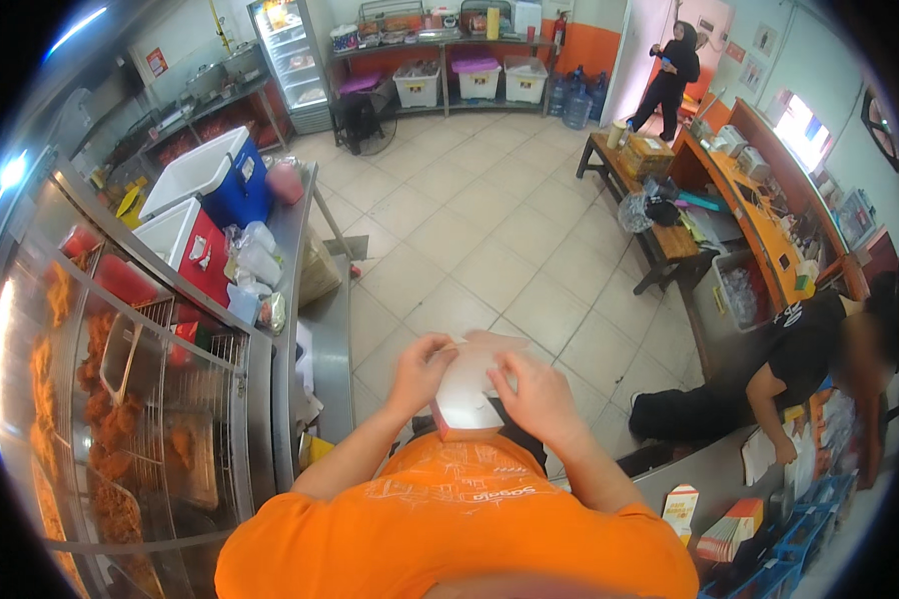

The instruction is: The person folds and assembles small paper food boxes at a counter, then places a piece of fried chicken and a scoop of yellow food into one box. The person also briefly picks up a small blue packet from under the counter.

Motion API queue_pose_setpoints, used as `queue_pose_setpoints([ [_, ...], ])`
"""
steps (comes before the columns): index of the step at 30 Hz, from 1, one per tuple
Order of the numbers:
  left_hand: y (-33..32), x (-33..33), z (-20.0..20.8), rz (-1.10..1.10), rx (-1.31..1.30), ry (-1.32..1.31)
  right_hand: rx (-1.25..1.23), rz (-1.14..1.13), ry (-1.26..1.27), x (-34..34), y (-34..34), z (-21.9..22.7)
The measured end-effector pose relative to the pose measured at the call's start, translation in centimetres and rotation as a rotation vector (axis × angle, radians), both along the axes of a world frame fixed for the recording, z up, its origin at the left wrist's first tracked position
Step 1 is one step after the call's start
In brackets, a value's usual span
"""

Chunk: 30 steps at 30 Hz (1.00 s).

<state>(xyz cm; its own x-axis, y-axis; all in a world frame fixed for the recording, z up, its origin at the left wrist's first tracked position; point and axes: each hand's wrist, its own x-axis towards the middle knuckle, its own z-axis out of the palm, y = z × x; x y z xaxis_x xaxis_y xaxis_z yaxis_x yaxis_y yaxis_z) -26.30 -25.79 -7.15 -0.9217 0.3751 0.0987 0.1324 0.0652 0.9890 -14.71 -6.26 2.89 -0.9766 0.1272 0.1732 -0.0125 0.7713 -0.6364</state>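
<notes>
In front of my orange shirt I hold a partly folded paper food box (466, 402), its white inside facing up and its far flaps (491, 342) standing loose and slightly blurred. The fingers of my left hand (423, 373) pinch the box's left edge near the far end. On the opposite side, my right hand (539, 397) has its thumb and fingers bent around the right edge. The end of the box nearest me has a reddish outer wall (469, 433) close to my shirt.
A glass warmer (150, 419) with fried pieces stands at left, beside a steel table (300, 215) bearing blue (240, 180) and red coolers (202, 245). At right, a co-worker in black (789, 349) leans at a counter with flat cartons (731, 529). Another person (674, 70) stands by the far doorway.
</notes>
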Motion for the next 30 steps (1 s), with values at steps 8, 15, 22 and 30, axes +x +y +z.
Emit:
queue_pose_setpoints([
  [8, -1.2, 0.3, 2.4, -0.343, 0.084, -0.253, -0.089, 0.131, 0.245, -3.4, 0.1, -5.0],
  [15, -2.5, -0.4, 2.5, -0.267, 0.127, -0.487, -0.056, 0.347, 0.433, -3.0, 0.1, -4.7],
  [22, -1.4, 1.0, 3.5, -0.37, -0.041, -0.307, -0.235, 0.238, -0.171, -3.7, 2.9, -4.3],
  [30, -2.2, 1.4, 5.0, -0.301, 0.01, -0.178, 0.165, 0.034, 0.493, -3.9, 0.3, -4.2],
])
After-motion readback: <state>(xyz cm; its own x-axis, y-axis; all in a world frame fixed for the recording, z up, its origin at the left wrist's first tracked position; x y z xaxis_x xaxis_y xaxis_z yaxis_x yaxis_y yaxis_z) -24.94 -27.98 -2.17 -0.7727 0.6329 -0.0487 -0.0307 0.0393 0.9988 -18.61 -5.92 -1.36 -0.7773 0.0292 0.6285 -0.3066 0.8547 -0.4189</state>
